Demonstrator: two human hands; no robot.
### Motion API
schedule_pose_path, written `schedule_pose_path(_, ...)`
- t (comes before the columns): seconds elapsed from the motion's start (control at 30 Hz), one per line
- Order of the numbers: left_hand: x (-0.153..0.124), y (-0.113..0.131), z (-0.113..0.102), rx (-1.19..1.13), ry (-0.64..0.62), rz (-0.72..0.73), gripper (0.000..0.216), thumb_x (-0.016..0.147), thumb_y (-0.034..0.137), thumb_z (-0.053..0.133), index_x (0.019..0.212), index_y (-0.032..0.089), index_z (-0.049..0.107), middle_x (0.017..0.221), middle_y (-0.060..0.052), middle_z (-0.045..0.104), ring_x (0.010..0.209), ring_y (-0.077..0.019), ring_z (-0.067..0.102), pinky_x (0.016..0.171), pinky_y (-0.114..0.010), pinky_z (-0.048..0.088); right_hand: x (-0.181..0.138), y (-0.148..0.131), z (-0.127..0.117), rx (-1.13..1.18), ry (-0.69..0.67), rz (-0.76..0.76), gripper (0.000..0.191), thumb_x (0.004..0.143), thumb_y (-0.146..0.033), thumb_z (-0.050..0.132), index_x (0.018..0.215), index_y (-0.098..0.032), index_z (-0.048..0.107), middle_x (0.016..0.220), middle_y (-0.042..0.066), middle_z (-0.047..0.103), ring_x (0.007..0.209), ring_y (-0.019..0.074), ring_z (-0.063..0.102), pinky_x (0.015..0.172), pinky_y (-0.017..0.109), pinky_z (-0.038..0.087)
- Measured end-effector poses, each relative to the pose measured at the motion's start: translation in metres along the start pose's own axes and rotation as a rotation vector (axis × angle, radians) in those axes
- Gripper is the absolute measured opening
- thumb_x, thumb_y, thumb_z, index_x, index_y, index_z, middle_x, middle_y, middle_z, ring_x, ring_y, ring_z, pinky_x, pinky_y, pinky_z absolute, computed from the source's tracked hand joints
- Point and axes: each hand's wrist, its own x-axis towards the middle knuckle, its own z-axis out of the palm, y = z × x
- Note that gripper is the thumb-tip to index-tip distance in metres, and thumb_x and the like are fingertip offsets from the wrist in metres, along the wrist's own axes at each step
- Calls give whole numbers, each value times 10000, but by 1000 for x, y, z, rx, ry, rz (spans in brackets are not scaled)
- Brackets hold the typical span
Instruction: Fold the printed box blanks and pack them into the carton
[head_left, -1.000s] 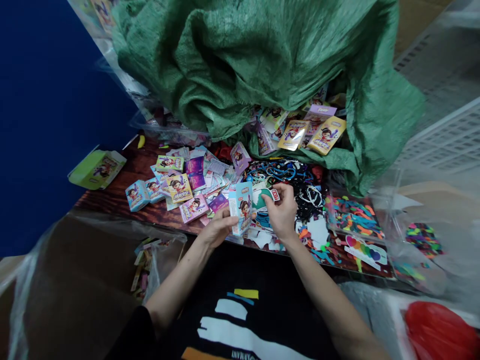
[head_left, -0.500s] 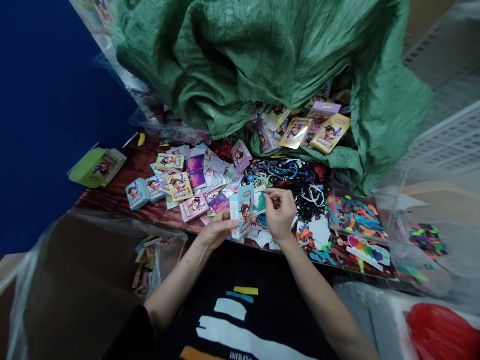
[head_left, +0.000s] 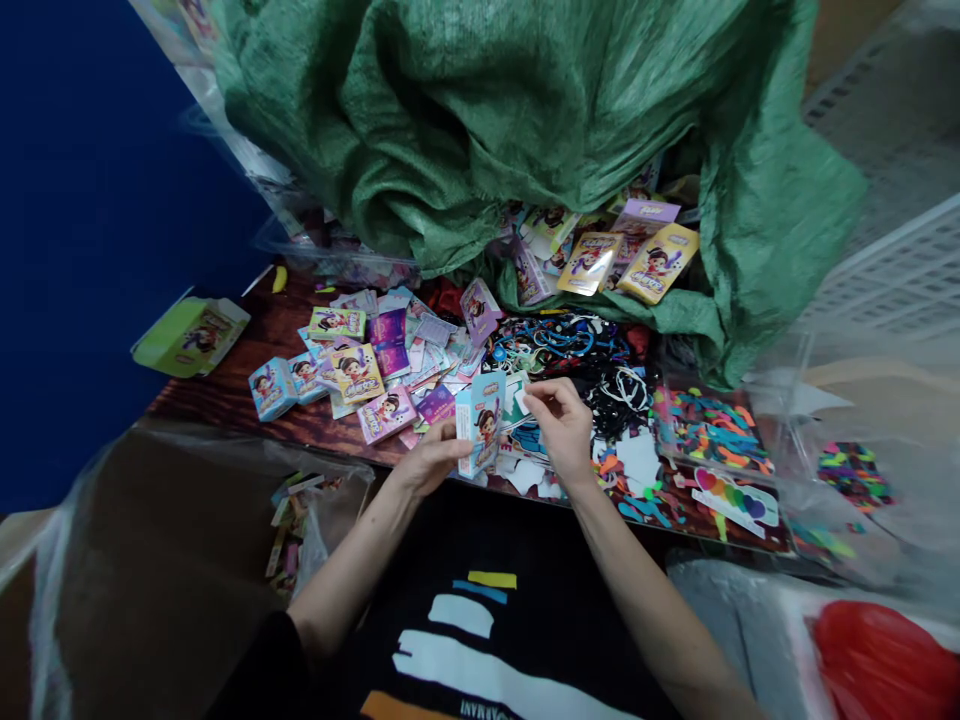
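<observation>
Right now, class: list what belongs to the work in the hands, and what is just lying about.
In the work: left hand, holding a pale blue box; right hand, beside it.

Lying about: green woven sack, yellow printed packets, tangled dark cords, tray of coloured cut-outs, red plastic bag.

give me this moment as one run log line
left hand: holds light-blue cartoon box | right hand: pinched fingers beside box | nearby: scattered cartoon packets, green woven sack

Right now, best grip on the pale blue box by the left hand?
Pinch its long sides low down, from the left: the pale blue box stands slightly tilted, thin and flat-sided, and the left hand sits at that edge.
</observation>
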Motion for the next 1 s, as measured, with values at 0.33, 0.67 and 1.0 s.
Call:
schedule_pose_path(0.33, 2, 16, -2, 328, -176, -2, 614, 620, 357, 845, 1183, 175, 682, 1208, -118, 707, 1058, -304, 674, 905, -387, 511, 9, 3, -19, 315, -372, 464, 324, 610, -441, 796, 766, -178, 687, 660, -4, 613, 528, 109, 454, 439, 234, 373)
schedule_pose_path(0.67, 15, 7, 2, 1382, 146, 378, 637, 751, 228, 734, 1335, 201, 481, 1305, -133, 590, 1233, -322, 541, 1039, -484, 435, 18, -28, -59, 203, -206, 335, 262, 672, -416, 752, 754, -192, 646, 629, -15, 570, 505, 107, 445, 394, 220, 321)
schedule_pose_path(1.0, 19, -1, 14, 1626, 142, 476, 616, 759, 123, 639, 1321, 181, 394, 1274, -158, 563, 1190, -329, 553, 946, -460, 487, 4, -13, -29, -114, -132, 205, 204, 798, -389, 598, 717, -210, 540, 628, -37, 499, 596, 140, 461, 544, 265, 397)
